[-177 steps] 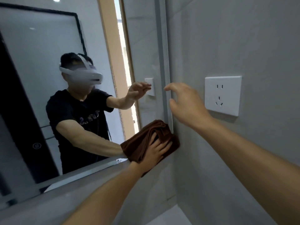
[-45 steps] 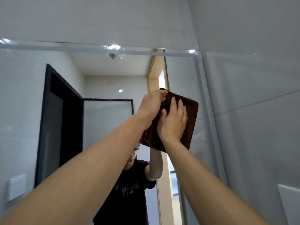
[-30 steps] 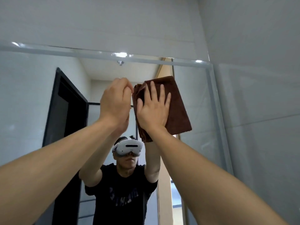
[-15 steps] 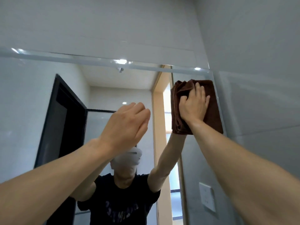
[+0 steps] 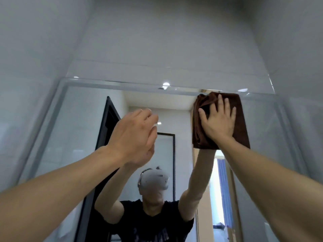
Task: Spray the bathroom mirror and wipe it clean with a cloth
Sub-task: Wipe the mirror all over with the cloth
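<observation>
cloth [image 5: 242, 119] on mirror [image 5: 73, 133] top-R, L hand [image 5: 134, 137] left

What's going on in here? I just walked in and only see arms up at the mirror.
A person is wiping the bathroom mirror. The right hand presses a folded brown cloth flat against the glass, right at the top edge near the right corner. The left hand is raised in front of the mirror, empty, touching nothing. No spray bottle is in view.

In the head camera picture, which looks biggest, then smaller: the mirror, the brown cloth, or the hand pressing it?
1. Mirror, by far the biggest.
2. Brown cloth.
3. Right hand spread flat on the cloth; it looks a bit smaller, since cloth shows around it.
</observation>
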`<action>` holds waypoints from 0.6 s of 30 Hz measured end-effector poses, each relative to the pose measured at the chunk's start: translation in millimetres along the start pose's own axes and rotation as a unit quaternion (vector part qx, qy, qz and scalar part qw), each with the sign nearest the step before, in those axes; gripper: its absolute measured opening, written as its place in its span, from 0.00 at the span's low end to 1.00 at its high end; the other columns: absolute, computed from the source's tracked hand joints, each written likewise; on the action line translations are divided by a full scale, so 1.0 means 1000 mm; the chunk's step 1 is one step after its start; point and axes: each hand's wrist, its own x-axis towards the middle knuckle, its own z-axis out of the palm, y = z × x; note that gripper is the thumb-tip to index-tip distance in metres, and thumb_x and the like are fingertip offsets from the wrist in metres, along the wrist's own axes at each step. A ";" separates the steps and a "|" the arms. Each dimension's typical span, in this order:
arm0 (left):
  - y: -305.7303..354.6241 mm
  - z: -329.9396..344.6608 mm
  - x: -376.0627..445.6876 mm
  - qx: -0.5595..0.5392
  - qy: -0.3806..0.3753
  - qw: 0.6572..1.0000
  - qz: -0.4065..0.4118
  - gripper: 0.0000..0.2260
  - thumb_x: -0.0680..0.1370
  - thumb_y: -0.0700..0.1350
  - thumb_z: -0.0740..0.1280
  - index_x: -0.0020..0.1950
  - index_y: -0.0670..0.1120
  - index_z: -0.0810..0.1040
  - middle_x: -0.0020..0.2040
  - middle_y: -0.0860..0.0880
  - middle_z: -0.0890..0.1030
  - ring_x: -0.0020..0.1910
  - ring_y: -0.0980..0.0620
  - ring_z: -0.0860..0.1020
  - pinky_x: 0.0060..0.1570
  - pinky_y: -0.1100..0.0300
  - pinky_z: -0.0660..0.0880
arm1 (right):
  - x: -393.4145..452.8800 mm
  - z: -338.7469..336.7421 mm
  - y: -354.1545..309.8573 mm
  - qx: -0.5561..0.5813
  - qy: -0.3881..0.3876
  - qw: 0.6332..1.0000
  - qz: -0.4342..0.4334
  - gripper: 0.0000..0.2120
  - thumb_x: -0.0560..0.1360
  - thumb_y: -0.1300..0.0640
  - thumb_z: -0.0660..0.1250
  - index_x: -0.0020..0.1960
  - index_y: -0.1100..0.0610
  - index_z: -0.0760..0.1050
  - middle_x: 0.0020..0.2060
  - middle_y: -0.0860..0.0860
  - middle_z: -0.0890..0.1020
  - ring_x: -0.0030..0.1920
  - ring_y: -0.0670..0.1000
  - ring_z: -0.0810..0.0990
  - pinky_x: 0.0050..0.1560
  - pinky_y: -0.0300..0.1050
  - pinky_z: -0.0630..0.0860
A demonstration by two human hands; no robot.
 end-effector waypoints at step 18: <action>0.043 0.041 0.068 0.044 -0.004 0.999 -0.021 0.19 0.79 0.50 0.56 0.67 0.48 0.75 0.68 0.45 0.75 0.68 0.45 0.72 0.65 0.49 0.69 | 0.041 0.000 -0.031 0.016 -0.009 0.987 -0.162 0.31 0.79 0.31 0.45 0.80 0.38 0.50 0.81 0.48 0.53 0.81 0.51 0.46 0.79 0.60 0.41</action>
